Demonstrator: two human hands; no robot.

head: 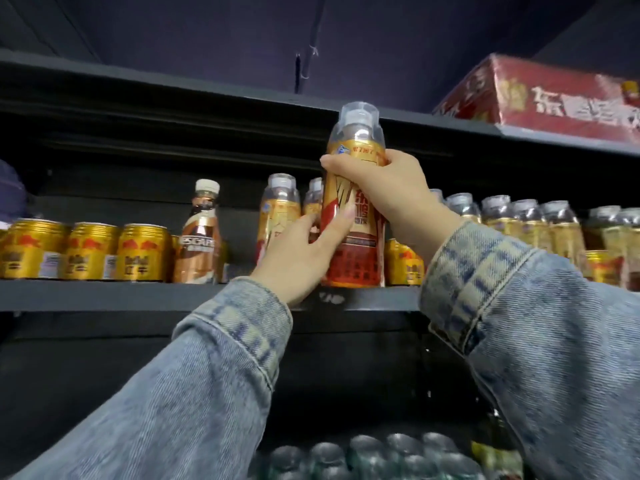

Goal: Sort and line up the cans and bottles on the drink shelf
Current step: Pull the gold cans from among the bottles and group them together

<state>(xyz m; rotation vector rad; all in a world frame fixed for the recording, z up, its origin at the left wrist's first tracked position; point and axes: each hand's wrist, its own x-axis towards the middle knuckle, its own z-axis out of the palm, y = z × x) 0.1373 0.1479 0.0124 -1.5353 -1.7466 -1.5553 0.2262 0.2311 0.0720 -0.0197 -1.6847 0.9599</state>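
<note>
- Sleeves (194, 393) of blue denim cover both forearms, which reach up from the bottom corners.
- Dark bottle tops (363, 455) sit packed together at the bottom edge, below the arms.
- Left hand (298, 251): fingers straight and spread, laid flat against the lower left side of the bottle (349, 261); it grips nothing.
- Right hand (388, 192): fingers and thumb curl round the bottle's upper body, just below its clear cap.
- Bottle: upright, gold and red label, base at the front edge of the shelf (104, 294). Whether the base rests on the shelf cannot be told.
- Gold cans (90, 251) stand side by side at the shelf's left end.
- Coffee bottle (199, 244), brown with a white cap, stands just right of those cans.
- Two like bottles (278, 206) stand behind the left hand's fingers.
- One more can (403, 265) stands just right of the bottle.
- Bottle row (530, 220) with clear caps runs to the right, behind the right wrist.
- Red carton (554, 98) lies on the top shelf (207, 95), far right.
</note>
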